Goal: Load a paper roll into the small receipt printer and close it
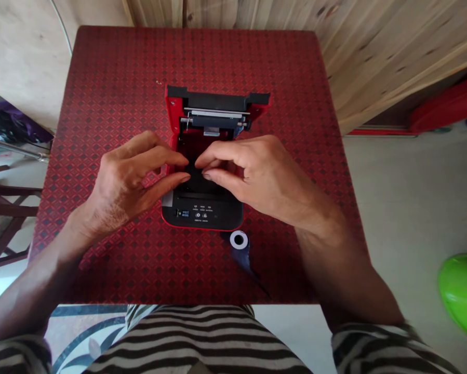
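Observation:
A red and black label printer [205, 221] stands on the table with its lid [217, 99] raised, showing a roller [213, 122] inside. Both of my hands reach into its dark open bay [196, 182]. My left hand [130, 174] comes in from the left, thumb and fingertips curled toward each other at the bay's middle. Opposite it, my right hand [252, 166] has its thumb and forefinger bent in a pinch, a small gap from the left fingertips. Whatever dark part lies between the fingertips blends into the black interior.
A small roll of dark ribbon [239, 240] with a white core lies in front of the printer, its loose end trailing toward the near edge. The table [120, 67] has a red patterned cover. A bright green object [465, 293] stands at the right.

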Demonstrator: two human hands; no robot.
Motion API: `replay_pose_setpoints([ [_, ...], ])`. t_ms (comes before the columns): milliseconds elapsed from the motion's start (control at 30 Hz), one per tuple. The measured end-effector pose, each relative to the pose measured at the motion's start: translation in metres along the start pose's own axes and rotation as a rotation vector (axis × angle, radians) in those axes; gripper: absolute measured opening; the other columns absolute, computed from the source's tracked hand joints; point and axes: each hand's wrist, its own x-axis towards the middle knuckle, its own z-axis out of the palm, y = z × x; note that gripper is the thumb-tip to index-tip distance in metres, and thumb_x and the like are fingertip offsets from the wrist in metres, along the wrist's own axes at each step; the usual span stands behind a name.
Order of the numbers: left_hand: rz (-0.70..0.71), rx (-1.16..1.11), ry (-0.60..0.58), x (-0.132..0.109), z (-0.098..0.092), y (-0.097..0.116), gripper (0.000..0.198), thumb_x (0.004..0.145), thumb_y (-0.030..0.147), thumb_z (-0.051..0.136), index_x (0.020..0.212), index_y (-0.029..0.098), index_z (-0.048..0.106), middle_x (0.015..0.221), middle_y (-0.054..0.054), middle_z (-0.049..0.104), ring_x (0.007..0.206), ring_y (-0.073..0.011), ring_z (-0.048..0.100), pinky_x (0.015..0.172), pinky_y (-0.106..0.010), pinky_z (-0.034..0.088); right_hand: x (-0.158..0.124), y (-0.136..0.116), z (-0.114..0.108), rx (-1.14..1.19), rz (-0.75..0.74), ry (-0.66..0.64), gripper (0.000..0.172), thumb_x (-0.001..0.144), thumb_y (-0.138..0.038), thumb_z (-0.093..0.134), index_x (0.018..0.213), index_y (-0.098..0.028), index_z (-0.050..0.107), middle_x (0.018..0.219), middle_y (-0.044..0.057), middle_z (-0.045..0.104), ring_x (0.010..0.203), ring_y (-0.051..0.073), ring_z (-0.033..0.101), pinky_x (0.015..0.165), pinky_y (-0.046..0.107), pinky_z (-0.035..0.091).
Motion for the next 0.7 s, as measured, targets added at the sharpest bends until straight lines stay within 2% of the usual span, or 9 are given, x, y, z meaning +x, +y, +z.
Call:
replay_pose_setpoints([
  [133, -0.014, -0.031, -0.116, 0.009, -0.007, -0.002, 0.024, 0.100, 0.037, 0.072, 0.123, 0.035, 0.073, 0.107, -0.002, 0.072, 0.089, -0.0187, 0.071, 0.078, -0.034, 0.061, -0.007, 0.000, 0.001, 0.053, 0.024, 0.094, 0.021, 0.098, -0.014, 0.063, 0.108, -0.024, 0.079, 0.104, 0.001, 0.082, 0.093, 0.020, 0.077, 0.088, 0.034, 0.058],
  [300, 0.026, -0.037, -0.202, 0.014, -0.014, -0.001, 0.037, 0.100, 0.036, 0.070, 0.137, 0.040, 0.066, 0.115, -0.003, 0.070, 0.101, -0.0217, 0.072, 0.089, -0.037, 0.063, -0.008, 0.001, 0.003, 0.056, 0.044, 0.112, 0.022, 0.099, -0.013, 0.061, 0.111, -0.024, 0.076, 0.109, 0.001, 0.082, 0.095, 0.020, 0.077, 0.090, 0.036, 0.060],
  [433, 0.051, 0.008, -0.149, 0.010, -0.010, 0.005, 0.034, 0.102, 0.029, 0.066, 0.133, 0.040, 0.067, 0.119, -0.002, 0.072, 0.105, -0.0214, 0.074, 0.090, -0.038, 0.063, -0.008, 0.003, 0.007, 0.067, 0.052, 0.126, 0.022, 0.101, -0.013, 0.061, 0.114, -0.024, 0.074, 0.110, 0.003, 0.081, 0.097, 0.021, 0.077, 0.087, 0.035, 0.061],
  [567, 0.144, 0.147, -0.055, 0.004, -0.002, 0.008, 0.021, 0.102, 0.027, 0.066, 0.119, 0.038, 0.071, 0.115, -0.001, 0.075, 0.098, -0.0213, 0.075, 0.080, -0.039, 0.062, -0.013, 0.001, 0.008, 0.042, 0.022, 0.152, 0.019, 0.101, -0.014, 0.063, 0.114, -0.022, 0.075, 0.109, 0.004, 0.081, 0.095, 0.020, 0.076, 0.087, 0.034, 0.060],
  [700, 0.093, 0.132, -0.031, 0.003, 0.001, 0.009, 0.016, 0.103, 0.029, 0.066, 0.116, 0.037, 0.070, 0.113, -0.001, 0.075, 0.099, -0.0211, 0.075, 0.082, -0.040, 0.063, -0.025, -0.011, 0.009, -0.076, -0.051, 0.237, 0.013, 0.105, -0.026, 0.065, 0.112, -0.022, 0.075, 0.108, 0.006, 0.080, 0.099, 0.022, 0.074, 0.091, 0.038, 0.058],
])
